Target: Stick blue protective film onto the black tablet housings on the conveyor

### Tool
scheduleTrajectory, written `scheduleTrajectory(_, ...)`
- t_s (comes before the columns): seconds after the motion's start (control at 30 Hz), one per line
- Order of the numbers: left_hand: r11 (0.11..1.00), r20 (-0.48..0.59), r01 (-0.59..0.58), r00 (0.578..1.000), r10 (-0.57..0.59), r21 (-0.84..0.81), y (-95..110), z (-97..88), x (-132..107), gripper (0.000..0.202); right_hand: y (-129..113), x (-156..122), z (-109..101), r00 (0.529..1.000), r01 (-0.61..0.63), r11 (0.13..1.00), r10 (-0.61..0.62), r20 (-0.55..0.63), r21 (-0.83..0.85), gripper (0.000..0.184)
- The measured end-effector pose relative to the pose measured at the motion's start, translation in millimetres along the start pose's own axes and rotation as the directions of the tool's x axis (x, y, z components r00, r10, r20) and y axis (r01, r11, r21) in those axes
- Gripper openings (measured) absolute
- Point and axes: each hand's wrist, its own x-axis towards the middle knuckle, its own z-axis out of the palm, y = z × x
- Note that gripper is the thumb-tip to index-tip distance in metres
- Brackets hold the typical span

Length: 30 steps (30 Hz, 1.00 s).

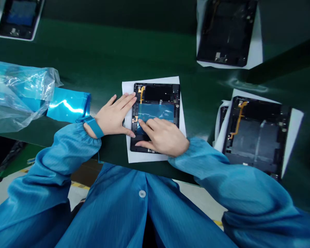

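At the near edge of the green belt (105, 58), an open tablet (157, 93) lies on a white sheet (144, 157), right in front of the person. A blue film (160, 112) lies across its middle. The left hand (113, 117) lies flat, fingers straight and pressed together, with the tips on the tablet's left edge and the thumb on the sheet. A blue strap (94, 125) circles that wrist. The right hand (162, 136) rests palm down on the tablet's lower half, fingers close together and slightly bent, the fingertips pressing on the film. Left of the hands, a stack (67, 105) of blue films pokes from a clear bag (15, 93). A second tablet (258, 134) lies well apart to the right.
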Motion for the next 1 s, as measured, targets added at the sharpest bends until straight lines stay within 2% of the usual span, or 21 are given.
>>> scheduleTrajectory(0.07,1.000,0.002,0.001,1.000,-0.001,-0.004,0,0.6,0,0.127,5,-6,1,1.000,-0.014,1.000,0.015,-0.019,0.010,0.077)
scheduleTrajectory(0.17,1.000,-0.005,-0.004,1.000,0.004,-0.006,0,1.8,0,0.129,19,-8,0,0.981,-0.191,0.981,0.190,-0.046,-0.016,0.074)
scheduleTrajectory(0.23,1.000,-0.012,-0.003,1.000,0.003,-0.002,-1,2.2,0,0.130,25,-7,0,0.965,-0.259,0.965,0.257,-0.052,-0.034,0.077)
scheduleTrajectory(0.3,1.000,-0.011,0.001,1.000,-0.001,0.005,-1,2.0,1,0.130,24,-8,-1,0.973,-0.227,0.973,0.225,-0.039,-0.044,0.080)
scheduleTrajectory(0.4,1.000,-0.002,0.001,1.000,-0.001,0.016,-1,1.0,0,0.129,11,-16,-1,0.998,-0.065,0.997,0.064,-0.026,-0.033,0.082)
scheduleTrajectory(0.53,1.000,0.006,-0.004,1.000,0.004,0.029,0,-0.1,0,0.130,3,-31,0,0.990,0.122,0.992,-0.120,-0.077,0.026,0.070)
scheduleTrajectory(0.6,1.000,0.008,-0.004,1.000,0.004,0.030,0,-0.5,0,0.130,12,-35,1,0.991,0.098,0.995,-0.096,-0.092,0.026,0.063)
scheduleTrajectory(0.67,1.000,0.008,-0.008,1.000,0.008,0.022,-2,-0.6,0,0.130,26,-37,0,0.993,-0.058,0.998,0.057,-0.101,-0.012,0.064)
scheduleTrajectory(0.73,1.000,0.007,-0.010,1.000,0.010,0.015,-3,-0.3,0,0.129,41,-37,0,0.966,-0.243,0.969,0.238,-0.102,-0.049,0.067)
scheduleTrajectory(0.8,1.000,0.006,-0.004,1.000,0.004,0.019,-3,0.6,0,0.129,50,-39,0,0.943,-0.328,0.943,0.321,-0.089,-0.065,0.070)
scheduleTrajectory(0.87,1.000,0.010,0.008,1.000,-0.008,0.030,-2,1.4,0,0.130,51,-43,0,0.952,-0.303,0.950,0.298,-0.075,-0.074,0.072)
scheduleTrajectory(1.0,0.998,0.046,0.030,0.998,-0.032,0.057,1,-5.2,-2,0.130,44,-65,0,0.989,-0.126,0.991,0.121,-0.089,-0.051,0.068)
